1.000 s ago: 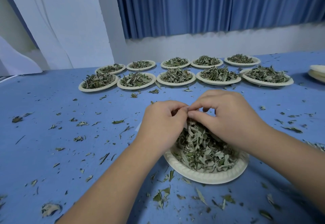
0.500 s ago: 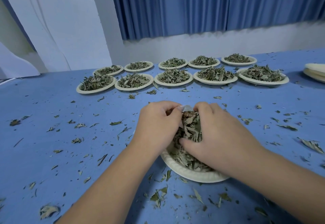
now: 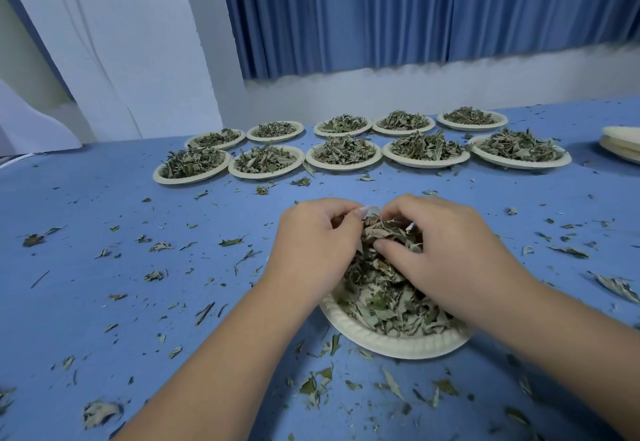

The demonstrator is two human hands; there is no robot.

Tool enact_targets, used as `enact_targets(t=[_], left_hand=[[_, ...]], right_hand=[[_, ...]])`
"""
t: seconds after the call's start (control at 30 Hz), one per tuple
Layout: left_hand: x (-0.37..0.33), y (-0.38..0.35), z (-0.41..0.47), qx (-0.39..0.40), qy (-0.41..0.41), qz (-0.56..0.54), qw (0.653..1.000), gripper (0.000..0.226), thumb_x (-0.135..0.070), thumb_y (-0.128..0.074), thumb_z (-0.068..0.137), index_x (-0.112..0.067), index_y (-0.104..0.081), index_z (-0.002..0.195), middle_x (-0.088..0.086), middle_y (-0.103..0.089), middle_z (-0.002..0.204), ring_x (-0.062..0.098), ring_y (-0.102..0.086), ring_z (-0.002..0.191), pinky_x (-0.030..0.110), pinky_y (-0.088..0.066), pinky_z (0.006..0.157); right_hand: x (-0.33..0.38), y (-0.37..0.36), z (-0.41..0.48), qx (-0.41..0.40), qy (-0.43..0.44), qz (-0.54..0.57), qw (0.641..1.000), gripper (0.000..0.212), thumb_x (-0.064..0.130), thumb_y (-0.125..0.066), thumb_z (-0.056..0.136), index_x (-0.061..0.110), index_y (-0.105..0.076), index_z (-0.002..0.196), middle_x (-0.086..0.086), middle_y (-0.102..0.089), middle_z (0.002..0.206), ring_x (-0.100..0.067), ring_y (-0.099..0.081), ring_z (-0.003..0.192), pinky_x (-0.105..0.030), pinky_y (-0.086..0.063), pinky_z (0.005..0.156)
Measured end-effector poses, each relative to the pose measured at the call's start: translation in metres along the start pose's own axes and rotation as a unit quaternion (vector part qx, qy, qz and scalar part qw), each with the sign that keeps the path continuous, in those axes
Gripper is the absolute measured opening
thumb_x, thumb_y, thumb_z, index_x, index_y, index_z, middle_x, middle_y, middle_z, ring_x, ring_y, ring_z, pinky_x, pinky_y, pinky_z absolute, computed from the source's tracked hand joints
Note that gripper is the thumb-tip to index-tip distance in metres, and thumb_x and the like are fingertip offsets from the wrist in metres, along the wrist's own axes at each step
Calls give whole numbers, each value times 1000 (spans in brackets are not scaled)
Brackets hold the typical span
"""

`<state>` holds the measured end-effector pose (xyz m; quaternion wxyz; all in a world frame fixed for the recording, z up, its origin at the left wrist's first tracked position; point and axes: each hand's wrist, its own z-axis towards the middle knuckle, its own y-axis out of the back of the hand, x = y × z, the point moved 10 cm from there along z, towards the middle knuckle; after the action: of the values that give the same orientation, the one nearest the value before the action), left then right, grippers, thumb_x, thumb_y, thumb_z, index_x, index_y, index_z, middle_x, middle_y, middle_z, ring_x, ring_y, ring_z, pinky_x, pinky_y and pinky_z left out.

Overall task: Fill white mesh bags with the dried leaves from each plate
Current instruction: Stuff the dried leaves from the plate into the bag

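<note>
Left hand [image 3: 311, 243]: palm down, fingers curled, pinching edge of white mesh bag [image 3: 371, 211].
Right hand [image 3: 446, 250]: palm down, fingers curled round dried leaves [image 3: 388, 232].
Forearms [image 3: 225, 354]: bare, angled towards each other.

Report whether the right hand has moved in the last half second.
Yes. The right hand has lifted away from the near plate toward its far rim, gripping leaves.

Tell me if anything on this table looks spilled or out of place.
Dried leaf scraps lie spilled across the blue table, thickest just in front of the near plate, instead of on it.
</note>
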<state>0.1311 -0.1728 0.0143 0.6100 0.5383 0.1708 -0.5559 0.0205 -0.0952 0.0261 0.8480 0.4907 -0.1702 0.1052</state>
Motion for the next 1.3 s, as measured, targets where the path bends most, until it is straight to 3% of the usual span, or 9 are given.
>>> enact_targets(t=[0.13, 0.27, 0.43, 0.6, 0.73, 0.9, 1.0, 1.17, 1.3], left_hand=[[-5, -3, -1, 14, -6, -12, 1000, 23, -23, -61, 93, -33, -75, 78, -5, -68, 64, 15, -62, 64, 28, -48, 60], [-8, -5, -3, 26, -3, -43, 999, 30, -21, -61, 93, -33, -73, 69, -3, -68, 62, 11, -56, 55, 26, -47, 56], [-5, -5, -3, 24, 18, -80, 996, 32, -21, -62, 92, -38, -73, 69, -7, -68, 61, -1, -54, 54, 19, -46, 56], [-1, -3, -2, 11, 32, -90, 995, 24, -20, -62, 92, -33, -76, 78, -14, -71, 66, -1, -62, 60, 18, -51, 61], [-3, -3, -2, 16, 26, -95, 995, 24, -21, -63, 92, -33, -76, 75, -6, -74, 71, 8, -68, 68, 23, -53, 66], [-1, -6, -2, 28, 51, -165, 985, 21, -15, -61, 93, -24, -77, 82, -15, -60, 49, -4, -47, 38, 8, -35, 41], [5, -6, 0, 20, 73, -201, 977, 19, -12, -59, 93, -15, -77, 88, -16, -53, 44, -4, -42, 35, 7, -31, 39], [14, 2, 2, -8, 89, -222, 971, 21, -12, -60, 92, -19, -77, 82, -14, -54, 47, 0, -42, 36, 10, -32, 40], [15, 2, 3, -7, 91, -214, 972, 19, -13, -60, 92, -17, -76, 84, -15, -52, 43, -2, -41, 35, 9, -31, 39]], right_hand=[[2, 4, 3, -11, 3, -5, 1000, 26, 34, -69, 83, 32, -68, 109, 10, -64, 95, -7, -56, 91, -17, -35, 75], [8, 7, 6, -16, 17, -44, 999, 20, 30, -64, 87, 31, -72, 105, 4, -63, 89, -16, -58, 89, -32, -46, 80], [10, 0, 10, 24, 17, -58, 998, 26, 37, -58, 91, 33, -68, 114, 4, -51, 96, -14, -51, 91, -30, -43, 79], [13, 1, 7, 11, 27, 11, 1000, 24, 36, -58, 90, 27, -72, 107, 6, -50, 91, -2, -44, 75, -22, -33, 68], [13, 9, 9, -16, 18, 13, 1000, 16, 28, -64, 88, 26, -76, 99, 5, -55, 84, -10, -51, 82, -26, -39, 72], [22, 0, 17, 50, 28, -86, 995, 22, 30, -54, 93, 19, -73, 95, 3, -47, 91, -15, -51, 88, -32, -44, 78], [29, -7, 24, 93, 28, -126, 987, 23, 33, -51, 96, 18, -69, 97, 0, -42, 98, -20, -53, 90, -34, -46, 81], [29, -14, 20, 138, 32, -35, 989, 23, 35, -47, 97, 20, -64, 96, 6, -39, 96, -11, -47, 87, -32, -40, 82], [22, -11, 20, 109, 20, 58, 992, 30, 31, -47, 96, 24, -63, 72, 5, -45, 90, -2, -47, 79, -17, -35, 67]])
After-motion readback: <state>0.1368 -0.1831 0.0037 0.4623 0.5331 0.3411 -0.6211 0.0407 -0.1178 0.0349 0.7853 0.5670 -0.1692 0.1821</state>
